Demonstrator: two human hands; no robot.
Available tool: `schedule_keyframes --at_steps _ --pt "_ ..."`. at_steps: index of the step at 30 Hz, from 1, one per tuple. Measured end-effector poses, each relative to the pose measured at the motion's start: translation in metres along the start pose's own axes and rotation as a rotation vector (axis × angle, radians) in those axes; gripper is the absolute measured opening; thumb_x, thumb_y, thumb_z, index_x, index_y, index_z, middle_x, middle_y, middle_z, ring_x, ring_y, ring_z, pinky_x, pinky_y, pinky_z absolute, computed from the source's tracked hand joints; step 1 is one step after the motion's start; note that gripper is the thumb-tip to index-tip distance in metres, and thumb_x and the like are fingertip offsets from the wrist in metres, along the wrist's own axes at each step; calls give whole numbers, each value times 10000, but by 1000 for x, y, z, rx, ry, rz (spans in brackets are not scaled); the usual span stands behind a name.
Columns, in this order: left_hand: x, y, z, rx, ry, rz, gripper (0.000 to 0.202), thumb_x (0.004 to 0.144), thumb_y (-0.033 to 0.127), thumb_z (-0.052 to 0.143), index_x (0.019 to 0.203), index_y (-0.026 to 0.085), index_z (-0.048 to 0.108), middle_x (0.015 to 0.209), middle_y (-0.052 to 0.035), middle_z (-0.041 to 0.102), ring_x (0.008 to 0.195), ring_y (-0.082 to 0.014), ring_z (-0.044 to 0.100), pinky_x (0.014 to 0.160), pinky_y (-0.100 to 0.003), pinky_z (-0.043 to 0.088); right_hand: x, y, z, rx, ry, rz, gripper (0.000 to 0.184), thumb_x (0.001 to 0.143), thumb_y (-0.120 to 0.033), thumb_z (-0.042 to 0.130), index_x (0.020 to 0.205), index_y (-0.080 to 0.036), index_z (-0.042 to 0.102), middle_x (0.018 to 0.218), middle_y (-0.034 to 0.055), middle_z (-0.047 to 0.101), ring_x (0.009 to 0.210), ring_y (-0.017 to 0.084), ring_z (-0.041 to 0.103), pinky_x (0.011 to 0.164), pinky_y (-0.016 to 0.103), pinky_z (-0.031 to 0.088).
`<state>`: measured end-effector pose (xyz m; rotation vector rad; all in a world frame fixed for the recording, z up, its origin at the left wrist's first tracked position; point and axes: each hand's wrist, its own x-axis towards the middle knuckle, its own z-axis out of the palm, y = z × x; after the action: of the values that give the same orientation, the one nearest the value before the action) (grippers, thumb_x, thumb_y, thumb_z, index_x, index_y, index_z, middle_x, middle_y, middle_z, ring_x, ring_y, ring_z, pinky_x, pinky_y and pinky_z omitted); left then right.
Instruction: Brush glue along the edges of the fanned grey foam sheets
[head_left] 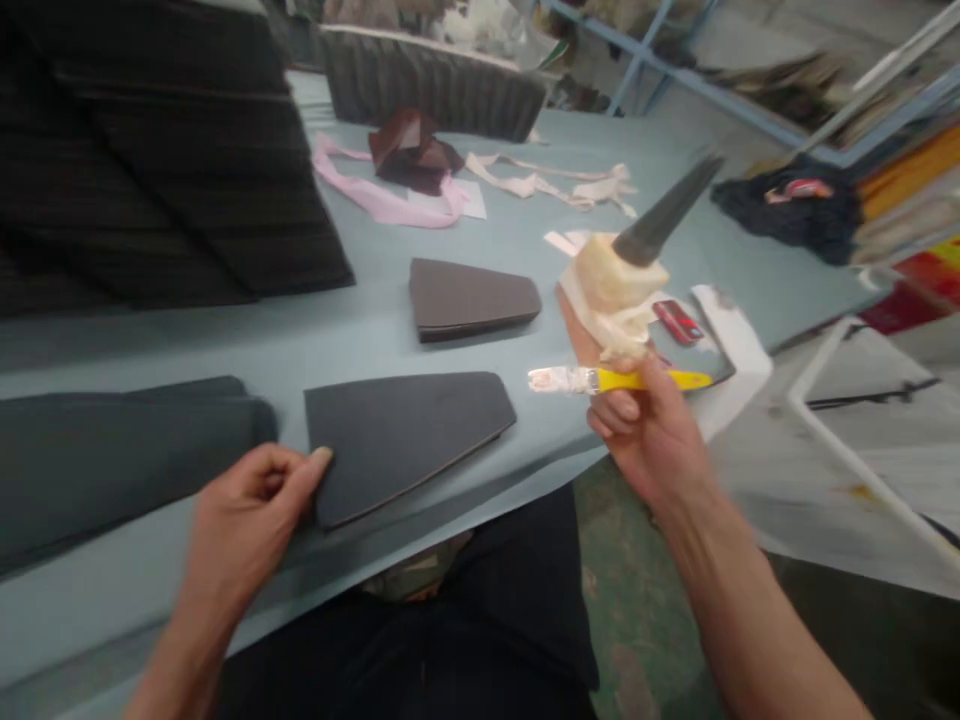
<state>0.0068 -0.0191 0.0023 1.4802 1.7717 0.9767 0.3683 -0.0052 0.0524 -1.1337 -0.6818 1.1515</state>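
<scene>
Dark panel [405, 430], seemingly awaiting brushing;
left hand [247, 505], fingers pinching its left edge; right hand [652, 425] clamping the yellow brush [590, 380]; brushing calls for reaching left.

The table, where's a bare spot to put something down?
One bare patch of table lies between the brown pieces and the cream strips; another between the brown pieces and black stack. It's crowded on the right, around the yellow brush and red box.

Dark panels [405, 440] on a teal table [352, 345]
</scene>
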Motion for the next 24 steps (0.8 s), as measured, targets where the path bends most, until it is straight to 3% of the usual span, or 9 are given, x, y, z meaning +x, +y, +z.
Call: schedule_keyframes --at_steps 5,10,16,24 --pt "-6 -9 6 -55 -25 -93 494 830 673 707 643 231 587 502 34 549 466 -113 466 456 -223 340 -24 16 46 -121 -110 -57 517 815 -687 916 883 -248 652 469 -125 448 405 68 376 446 194 402" --pt "-7 -7 8 -113 1 -72 440 849 610 708 657 231 594 514 42 551 478 -98 458 488 -225 340 -42 34 77 -246 -220 -109 518 891 -732 833 901 -240 670 479 -95 520 427 91 461 429 203 375" --pt "-10 -10 11 -117 20 -40 420 870 586 703 663 238 594 520 42 584 485 -107 495 507 -248 359 -45 49 87 -261 -295 -90 455 953 -677 801 932 -237 688 517 -92 550 461 83 483 477 192 422" --pt "-9 -9 11 -138 43 -18 375 872 537 702 667 243 592 527 51 565 476 -105 485 504 -262 357 -48 50 90 -281 -321 -82 437 948 -650 827 923 -236 690 528 -99 526 465 73 471 480 188 420"
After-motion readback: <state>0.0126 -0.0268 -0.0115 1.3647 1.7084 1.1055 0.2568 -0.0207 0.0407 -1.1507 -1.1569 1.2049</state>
